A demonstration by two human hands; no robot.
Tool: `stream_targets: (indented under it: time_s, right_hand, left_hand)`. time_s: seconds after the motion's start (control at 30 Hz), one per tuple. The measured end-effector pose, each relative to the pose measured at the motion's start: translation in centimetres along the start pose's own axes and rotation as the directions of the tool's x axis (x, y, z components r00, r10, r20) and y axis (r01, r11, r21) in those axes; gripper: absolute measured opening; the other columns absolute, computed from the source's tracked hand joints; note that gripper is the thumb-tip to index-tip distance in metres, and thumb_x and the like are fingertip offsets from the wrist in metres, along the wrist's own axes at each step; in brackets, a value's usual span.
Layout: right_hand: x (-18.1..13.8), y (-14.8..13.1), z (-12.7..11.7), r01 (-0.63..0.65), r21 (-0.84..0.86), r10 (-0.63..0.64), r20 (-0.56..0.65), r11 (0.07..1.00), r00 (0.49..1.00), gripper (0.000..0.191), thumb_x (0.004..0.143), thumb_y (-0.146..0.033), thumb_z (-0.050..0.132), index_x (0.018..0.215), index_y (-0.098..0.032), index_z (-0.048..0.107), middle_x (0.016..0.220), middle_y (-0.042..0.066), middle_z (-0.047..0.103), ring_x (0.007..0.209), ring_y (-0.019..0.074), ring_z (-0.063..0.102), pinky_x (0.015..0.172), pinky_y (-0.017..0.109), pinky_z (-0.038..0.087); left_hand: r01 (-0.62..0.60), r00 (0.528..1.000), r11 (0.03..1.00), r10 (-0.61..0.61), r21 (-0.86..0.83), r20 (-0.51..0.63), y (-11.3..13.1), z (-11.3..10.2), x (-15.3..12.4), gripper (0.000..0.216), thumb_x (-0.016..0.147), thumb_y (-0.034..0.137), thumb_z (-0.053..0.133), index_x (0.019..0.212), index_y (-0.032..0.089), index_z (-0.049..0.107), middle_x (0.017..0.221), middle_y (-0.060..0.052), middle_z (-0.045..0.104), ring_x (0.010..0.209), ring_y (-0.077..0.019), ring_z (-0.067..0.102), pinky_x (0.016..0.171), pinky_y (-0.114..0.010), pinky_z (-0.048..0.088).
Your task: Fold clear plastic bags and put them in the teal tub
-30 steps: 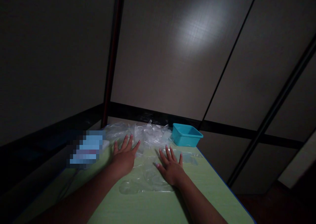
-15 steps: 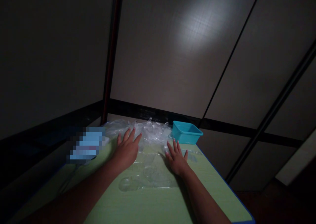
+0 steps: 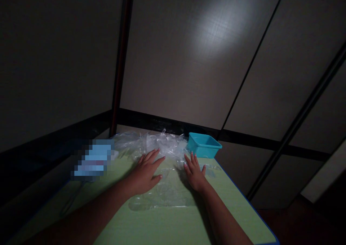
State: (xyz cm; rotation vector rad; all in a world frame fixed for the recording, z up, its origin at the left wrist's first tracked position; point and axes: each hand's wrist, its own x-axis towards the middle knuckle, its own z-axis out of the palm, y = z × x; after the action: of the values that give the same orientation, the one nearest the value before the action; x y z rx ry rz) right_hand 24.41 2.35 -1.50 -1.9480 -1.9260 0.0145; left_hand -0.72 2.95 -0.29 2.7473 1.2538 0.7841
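Note:
My left hand lies flat, fingers stretched out, on a clear plastic sheet spread over the green table. My right hand rests flat beside it on the same sheet, fingers apart, pointing toward the far end. Just beyond both hands is a heap of crumpled clear plastic bags. Neither hand grips anything.
A teal plastic tub stands at the table's far right corner. A blurred light-blue object sits at the far left. A thin cable runs along the left side. Dark wall panels rise close behind the table; its right edge drops off.
My left hand slid rightward and back, off the bag heap, onto the flat sheet. My right hand moved forward a little toward the tub.

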Motion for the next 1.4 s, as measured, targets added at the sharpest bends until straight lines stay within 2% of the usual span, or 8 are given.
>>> stream_targets:
  time_s: [0.13,0.27,0.47,0.6,0.77,0.97,1.2,1.4]
  right_hand:
    - [0.5,0.4,-1.0,-0.035,-0.039,0.026,-0.211,0.999,0.977,0.04,0.094,-0.035,0.027,0.128,-0.023,0.043,0.138,0.01,0.039,0.126,0.0245,0.032,0.099,0.048,0.025]
    - [0.7,0.8,-1.8,-0.094,-0.091,0.067,-0.261,0.991,0.963,0.03,0.091,-0.03,0.033,0.102,-0.016,0.057,0.102,0.012,0.061,0.099,0.0231,0.051,0.081,0.032,0.037]
    - [0.6,1.1,-1.3,-0.104,-0.126,0.083,-0.164,0.987,0.983,0.023,0.087,-0.023,0.04,0.081,-0.016,0.06,0.084,0.011,0.064,0.081,0.0212,0.056,0.064,0.027,0.033]
    - [0.5,1.1,-0.8,-0.063,-0.099,0.056,-0.073,0.993,0.996,0.016,0.084,-0.021,0.047,0.081,-0.017,0.062,0.083,0.008,0.065,0.075,0.0172,0.057,0.06,0.024,0.032]
    - [0.4,1.0,-0.9,-0.013,-0.046,0.012,-0.022,0.999,1.0,0.014,0.079,-0.032,0.057,0.082,-0.019,0.062,0.084,0.006,0.064,0.073,0.0152,0.056,0.059,0.021,0.031]
    - [0.7,1.6,-1.3,-0.031,-0.011,0.031,-0.022,0.999,0.999,0.016,0.08,-0.032,0.056,0.081,-0.018,0.062,0.081,0.006,0.064,0.07,0.0147,0.055,0.058,0.022,0.031]
    - [0.6,2.0,-1.5,-0.042,0.028,0.042,-0.009,0.999,0.999,0.012,0.079,-0.029,0.057,0.081,-0.018,0.062,0.081,0.005,0.065,0.07,0.0144,0.056,0.058,0.021,0.031]
    - [0.5,1.8,-1.7,-0.022,0.053,0.022,0.011,0.998,1.0,0.013,0.081,-0.02,0.051,0.08,-0.017,0.063,0.079,0.005,0.066,0.071,0.0142,0.056,0.059,0.021,0.032]
  left_hand:
    - [-0.194,0.963,0.974,0.213,-0.121,0.169,0.9,0.0,-0.6,0.061,0.081,0.039,0.055,0.137,0.034,0.031,0.149,-0.004,0.02,0.135,-0.0253,0.016,0.107,-0.049,0.016]
    - [-0.207,0.931,0.961,0.25,-0.182,0.267,0.6,0.9,-0.8,0.06,0.084,0.041,0.053,0.138,0.034,0.028,0.148,-0.003,0.021,0.135,-0.0249,0.018,0.107,-0.049,0.017]
    - [-0.145,0.963,0.968,0.185,-0.206,0.195,-1.2,1.9,-0.4,0.056,0.087,0.043,0.048,0.138,0.029,0.031,0.146,-0.003,0.027,0.133,-0.0215,0.023,0.107,-0.042,0.021]
    - [-0.142,0.967,0.969,0.18,-0.202,0.179,-1.4,2.0,-0.3,0.056,0.086,0.039,0.049,0.138,0.03,0.031,0.146,-0.002,0.029,0.133,-0.0211,0.024,0.107,-0.042,0.022]
    - [-0.152,0.971,0.971,0.181,-0.182,0.155,-0.9,1.9,-0.4,0.062,0.085,0.037,0.051,0.14,0.03,0.023,0.146,-0.001,0.027,0.134,-0.022,0.02,0.108,-0.044,0.021]
    - [-0.171,0.97,0.968,0.198,-0.183,0.138,-1.2,2.2,-0.3,0.054,0.085,0.037,0.052,0.136,0.029,0.035,0.144,-0.002,0.031,0.134,-0.0236,0.021,0.108,-0.044,0.021]
    - [-0.142,0.971,0.973,0.172,-0.179,0.166,-0.8,2.2,-0.6,0.053,0.085,0.04,0.051,0.136,0.032,0.035,0.143,-0.003,0.034,0.131,-0.0239,0.03,0.107,-0.043,0.021]
    - [-0.098,0.945,0.981,0.145,-0.169,0.293,-1.0,2.1,-0.9,0.056,0.087,0.045,0.047,0.138,0.033,0.028,0.146,-0.004,0.025,0.134,-0.0254,0.02,0.106,-0.051,0.017]
